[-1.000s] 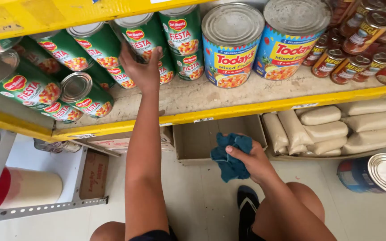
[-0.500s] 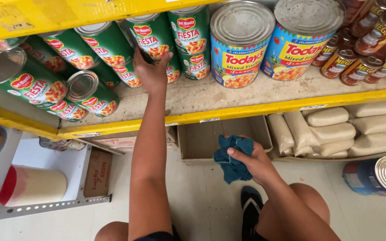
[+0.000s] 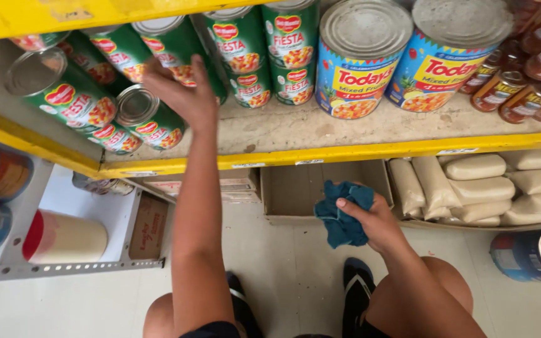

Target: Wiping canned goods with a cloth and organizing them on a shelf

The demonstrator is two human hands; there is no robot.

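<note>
My left hand (image 3: 180, 94) reaches up onto the yellow-edged shelf (image 3: 320, 153) and closes around a green-labelled can (image 3: 173, 44) in the stacked row. More green cans (image 3: 70, 97) stand to its left and right. Down near my knee, my right hand (image 3: 370, 219) grips a crumpled dark teal cloth (image 3: 342, 213) in front of the lower shelf.
Two large blue-labelled fruit cans (image 3: 358, 62) stand right of the green ones, with small brown jars (image 3: 521, 87) at the far right. Below lie an open cardboard box (image 3: 295, 191), pale bagged packs (image 3: 477, 188), and a big can (image 3: 533, 253). A white-and-red tub (image 3: 64, 238) lies lower left.
My left hand has shifted left along the row of green cans and the view has tilted slightly. The right hand with the cloth has hardly moved.
</note>
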